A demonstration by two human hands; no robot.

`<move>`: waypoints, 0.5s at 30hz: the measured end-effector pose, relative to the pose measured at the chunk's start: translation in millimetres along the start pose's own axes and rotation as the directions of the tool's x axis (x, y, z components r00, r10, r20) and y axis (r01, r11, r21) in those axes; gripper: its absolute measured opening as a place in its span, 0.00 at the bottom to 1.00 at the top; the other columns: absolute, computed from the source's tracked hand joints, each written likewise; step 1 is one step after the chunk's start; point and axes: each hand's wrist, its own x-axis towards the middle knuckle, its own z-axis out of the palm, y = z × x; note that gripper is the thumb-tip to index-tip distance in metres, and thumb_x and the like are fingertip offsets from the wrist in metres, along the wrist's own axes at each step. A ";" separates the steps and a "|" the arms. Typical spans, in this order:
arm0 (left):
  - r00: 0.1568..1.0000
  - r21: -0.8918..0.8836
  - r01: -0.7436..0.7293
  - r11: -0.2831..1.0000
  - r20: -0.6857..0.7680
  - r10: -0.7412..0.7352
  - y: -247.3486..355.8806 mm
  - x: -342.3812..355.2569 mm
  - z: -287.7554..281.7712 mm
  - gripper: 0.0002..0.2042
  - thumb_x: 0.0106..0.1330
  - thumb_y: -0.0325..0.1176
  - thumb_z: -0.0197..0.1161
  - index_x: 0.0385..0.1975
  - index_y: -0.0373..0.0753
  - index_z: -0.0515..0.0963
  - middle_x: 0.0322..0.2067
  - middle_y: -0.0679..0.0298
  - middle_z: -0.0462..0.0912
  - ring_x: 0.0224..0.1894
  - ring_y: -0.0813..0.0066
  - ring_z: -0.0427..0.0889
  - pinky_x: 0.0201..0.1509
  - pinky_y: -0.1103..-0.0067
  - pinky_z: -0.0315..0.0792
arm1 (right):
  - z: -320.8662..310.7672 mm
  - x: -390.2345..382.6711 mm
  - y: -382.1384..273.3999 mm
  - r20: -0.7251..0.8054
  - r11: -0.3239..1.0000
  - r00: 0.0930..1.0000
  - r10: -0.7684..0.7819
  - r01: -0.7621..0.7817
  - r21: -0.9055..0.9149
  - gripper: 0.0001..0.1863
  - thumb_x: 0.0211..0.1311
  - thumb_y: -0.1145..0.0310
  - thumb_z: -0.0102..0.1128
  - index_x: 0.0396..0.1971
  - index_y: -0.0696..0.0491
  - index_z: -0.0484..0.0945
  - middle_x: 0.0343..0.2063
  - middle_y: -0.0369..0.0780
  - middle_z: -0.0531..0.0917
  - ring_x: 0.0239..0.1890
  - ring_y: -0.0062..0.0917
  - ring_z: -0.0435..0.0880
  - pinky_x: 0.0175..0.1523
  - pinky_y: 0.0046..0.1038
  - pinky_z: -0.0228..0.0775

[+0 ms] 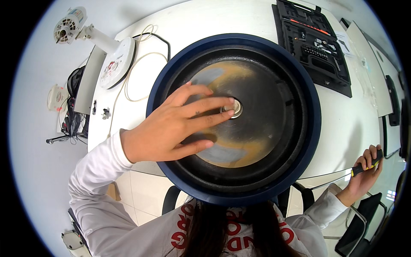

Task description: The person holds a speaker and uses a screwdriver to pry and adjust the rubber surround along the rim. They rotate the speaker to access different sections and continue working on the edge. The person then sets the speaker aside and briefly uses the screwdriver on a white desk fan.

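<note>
In front of me is a large round black base with a dark blue rim and a worn grey and tan patch. A round silver metal piece sits at its middle. My left hand lies over the base with its fingers apart, two fingertips on the metal piece. Off to the right, past the table edge, my right hand is closed around the black and yellow handle of a screwdriver. Its long thin shaft points left, away from the base.
A white fan body without blades stands at the left, its cable curling over the white table. Small black parts lie near the left edge. At the far right is an open black tool case. Chairs stand below.
</note>
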 end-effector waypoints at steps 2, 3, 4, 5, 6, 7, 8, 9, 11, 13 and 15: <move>0.998 -0.004 0.006 1.000 -0.058 -0.006 1.6 0.0 0.8 0.26 0.64 0.40 0.62 0.63 0.41 0.73 0.64 0.55 0.69 0.63 0.51 0.63 0.69 0.59 0.57 | 0.0 0.4 0.2 -0.002 1.000 1.000 -0.001 0.001 -0.007 0.16 0.75 0.68 0.43 0.55 0.60 0.61 0.35 0.38 0.64 0.29 0.20 0.63 0.34 0.24 0.60; 0.998 -0.019 0.017 1.000 -0.059 -0.018 1.7 -0.9 0.2 0.26 0.64 0.40 0.62 0.63 0.41 0.73 0.64 0.55 0.69 0.63 0.51 0.63 0.69 0.59 0.57 | -0.1 0.3 0.8 -0.003 1.000 1.000 -0.001 0.001 -0.013 0.16 0.75 0.68 0.42 0.55 0.60 0.61 0.35 0.38 0.64 0.29 0.20 0.63 0.34 0.24 0.60; 0.998 -0.033 0.029 0.999 -0.057 -0.031 2.1 -2.1 -1.3 0.26 0.64 0.39 0.62 0.62 0.41 0.73 0.64 0.54 0.69 0.63 0.51 0.63 0.69 0.59 0.57 | -0.6 -0.2 1.1 -0.007 1.000 1.000 0.000 0.000 -0.017 0.16 0.75 0.68 0.42 0.55 0.60 0.62 0.35 0.38 0.64 0.29 0.20 0.63 0.34 0.24 0.60; 0.998 -0.048 0.040 0.998 -0.055 -0.043 2.5 -3.2 -2.7 0.25 0.64 0.39 0.62 0.62 0.41 0.73 0.64 0.54 0.68 0.63 0.51 0.62 0.69 0.60 0.57 | -0.9 -0.3 0.9 -0.006 1.000 1.000 0.001 -0.001 -0.014 0.16 0.75 0.68 0.42 0.55 0.60 0.62 0.35 0.38 0.64 0.29 0.20 0.63 0.34 0.24 0.60; 0.994 -0.079 0.072 0.994 -0.071 -0.078 3.1 -4.2 -3.9 0.25 0.64 0.39 0.62 0.62 0.42 0.73 0.64 0.54 0.69 0.63 0.51 0.63 0.69 0.60 0.58 | -1.2 -0.1 0.5 -0.005 1.000 1.000 0.003 -0.003 -0.012 0.16 0.75 0.68 0.43 0.55 0.60 0.62 0.35 0.38 0.64 0.29 0.20 0.63 0.34 0.24 0.60; 0.990 -0.108 0.104 0.989 -0.088 -0.114 4.0 -6.0 -3.9 0.25 0.64 0.38 0.62 0.62 0.42 0.73 0.63 0.54 0.69 0.63 0.52 0.63 0.68 0.61 0.58 | -1.9 -0.5 0.7 -0.003 1.000 1.000 0.004 -0.005 -0.009 0.16 0.75 0.68 0.43 0.55 0.60 0.62 0.35 0.38 0.64 0.29 0.20 0.63 0.34 0.24 0.60; 0.983 -0.139 0.135 0.981 -0.104 -0.150 4.8 -7.1 -3.6 0.24 0.64 0.37 0.62 0.62 0.43 0.73 0.63 0.55 0.69 0.63 0.52 0.63 0.68 0.61 0.59 | -2.6 -1.1 0.6 -0.004 1.000 1.000 0.003 -0.003 -0.006 0.16 0.75 0.68 0.43 0.55 0.60 0.62 0.35 0.38 0.64 0.29 0.20 0.63 0.34 0.24 0.60; 0.980 -0.126 0.128 0.984 -0.133 -0.145 4.9 -6.5 -2.7 0.23 0.63 0.36 0.63 0.60 0.43 0.75 0.61 0.55 0.71 0.62 0.53 0.65 0.66 0.62 0.61 | -3.3 -1.8 0.3 -0.006 1.000 1.000 0.001 -0.001 -0.002 0.16 0.75 0.68 0.43 0.56 0.60 0.62 0.35 0.38 0.64 0.29 0.20 0.63 0.34 0.24 0.60; 0.972 -0.101 0.116 0.988 -0.191 -0.133 3.2 -1.3 -2.5 0.21 0.61 0.33 0.65 0.56 0.44 0.78 0.56 0.56 0.74 0.59 0.54 0.68 0.63 0.64 0.65 | -2.2 -1.1 1.0 -0.015 1.000 1.000 0.004 -0.004 0.006 0.16 0.74 0.68 0.43 0.56 0.61 0.62 0.35 0.38 0.64 0.29 0.20 0.63 0.34 0.24 0.60; 0.978 -0.031 0.066 0.997 -0.195 -0.071 0.0 11.0 -5.6 0.18 0.58 0.31 0.68 0.51 0.43 0.80 0.49 0.58 0.76 0.54 0.57 0.72 0.57 0.67 0.68 | -0.5 -0.3 1.4 -0.026 1.000 1.000 0.009 -0.009 0.007 0.16 0.74 0.68 0.44 0.56 0.61 0.62 0.35 0.38 0.64 0.29 0.20 0.63 0.34 0.24 0.60; 0.981 0.031 0.042 0.999 -0.193 -0.035 -2.9 22.0 -6.4 0.16 0.55 0.29 0.70 0.45 0.42 0.82 0.43 0.60 0.78 0.49 0.59 0.74 0.52 0.69 0.70 | 0.2 -0.6 4.3 -0.015 0.999 1.000 0.019 -0.019 0.026 0.16 0.74 0.68 0.44 0.55 0.61 0.62 0.35 0.37 0.64 0.29 0.20 0.63 0.33 0.24 0.60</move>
